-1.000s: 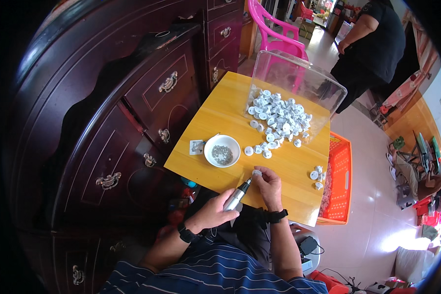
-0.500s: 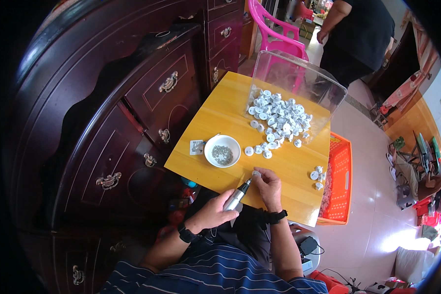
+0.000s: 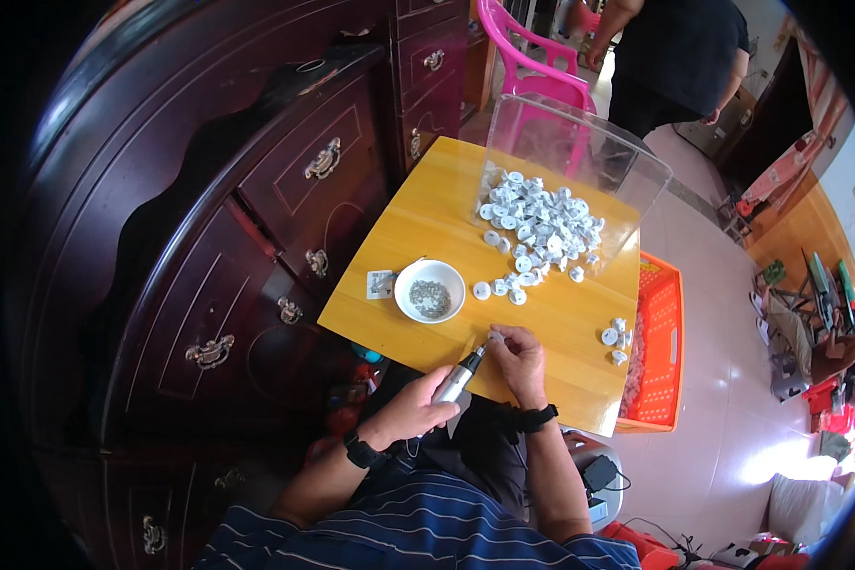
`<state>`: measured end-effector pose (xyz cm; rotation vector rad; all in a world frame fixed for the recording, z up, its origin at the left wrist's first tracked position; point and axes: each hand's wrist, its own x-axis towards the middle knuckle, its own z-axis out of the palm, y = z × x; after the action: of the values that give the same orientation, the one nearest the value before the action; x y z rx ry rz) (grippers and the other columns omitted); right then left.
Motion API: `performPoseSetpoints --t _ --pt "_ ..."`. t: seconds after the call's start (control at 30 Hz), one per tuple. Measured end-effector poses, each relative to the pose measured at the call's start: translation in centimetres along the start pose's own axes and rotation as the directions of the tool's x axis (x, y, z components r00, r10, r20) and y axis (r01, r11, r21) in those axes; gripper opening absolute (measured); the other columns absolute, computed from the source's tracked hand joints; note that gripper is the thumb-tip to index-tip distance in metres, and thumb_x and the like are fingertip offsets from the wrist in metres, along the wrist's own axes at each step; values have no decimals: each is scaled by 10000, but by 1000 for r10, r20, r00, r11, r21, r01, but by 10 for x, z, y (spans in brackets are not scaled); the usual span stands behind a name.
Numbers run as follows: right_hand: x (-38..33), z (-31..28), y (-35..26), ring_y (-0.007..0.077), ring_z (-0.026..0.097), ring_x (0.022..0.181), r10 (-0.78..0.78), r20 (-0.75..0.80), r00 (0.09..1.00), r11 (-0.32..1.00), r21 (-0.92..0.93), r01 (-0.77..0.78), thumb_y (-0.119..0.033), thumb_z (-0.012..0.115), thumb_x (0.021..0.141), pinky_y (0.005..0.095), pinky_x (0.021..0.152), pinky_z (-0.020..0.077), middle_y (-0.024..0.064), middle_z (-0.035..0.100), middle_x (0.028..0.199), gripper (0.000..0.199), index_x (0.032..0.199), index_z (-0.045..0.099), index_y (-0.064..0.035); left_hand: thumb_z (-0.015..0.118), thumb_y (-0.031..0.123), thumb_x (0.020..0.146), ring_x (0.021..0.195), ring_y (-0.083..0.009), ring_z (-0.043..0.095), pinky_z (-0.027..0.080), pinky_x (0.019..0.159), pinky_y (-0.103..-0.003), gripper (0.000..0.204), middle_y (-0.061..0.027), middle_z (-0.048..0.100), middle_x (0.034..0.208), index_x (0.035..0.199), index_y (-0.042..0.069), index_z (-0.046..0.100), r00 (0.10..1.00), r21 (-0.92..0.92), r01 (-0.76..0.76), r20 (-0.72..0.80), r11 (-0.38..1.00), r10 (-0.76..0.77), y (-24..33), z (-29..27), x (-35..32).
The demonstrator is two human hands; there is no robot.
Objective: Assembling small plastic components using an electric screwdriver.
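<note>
My left hand [image 3: 416, 408] is wrapped around a silver-and-black electric screwdriver [image 3: 458, 378], whose tip points up and right. At that tip, my right hand [image 3: 520, 364] pinches a small white plastic piece [image 3: 495, 337], mostly covered by the fingers. Both hands are over the near edge of the yellow wooden table [image 3: 559, 361]. Just beyond them stands a white bowl [image 3: 409, 309] with many small metal screws [image 3: 431, 298] in it. Farther back lies a heap of white round plastic parts [image 3: 541, 223], with a few strays in front.
A clear plastic bin [image 3: 627, 157] lies tipped behind the heap. Several white parts [image 3: 617, 337] sit at the table's right edge, above an orange crate [image 3: 663, 351]. Dark wooden drawers [image 3: 285, 180] flank the left side. A pink chair [image 3: 546, 76] and a person [image 3: 679, 62] are beyond.
The person at the back has shifted slightly left, and their arms have moved. My hands keep the screwdriver and white piece together in nearly the same place.
</note>
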<state>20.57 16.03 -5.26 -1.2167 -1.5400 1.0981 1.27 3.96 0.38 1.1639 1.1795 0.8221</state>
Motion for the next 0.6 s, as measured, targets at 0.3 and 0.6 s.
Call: performPoseSetpoints --t 0.3,0.6 --pt "1 -1 2 74 560 746 13 6 1000 999 -48 -13 -84 763 887 235 699 486 1 641 887 212 1090 765 -24 624 112 921 604 -89 576 486 524 -254 524 -23 572 793 1406 10 451 1000 -13 23 21 1000 -22 1 0 3" --pt "3 -1 16 44 592 739 23 30 999 999 -34 -22 -81 751 903 214 690 510 -14 699 874 241 1130 742 0 628 109 926 627 -93 603 501 549 -256 484 -30 581 825 1371 8 465 999 -8 23 46 1000 -23 0 -4 7"
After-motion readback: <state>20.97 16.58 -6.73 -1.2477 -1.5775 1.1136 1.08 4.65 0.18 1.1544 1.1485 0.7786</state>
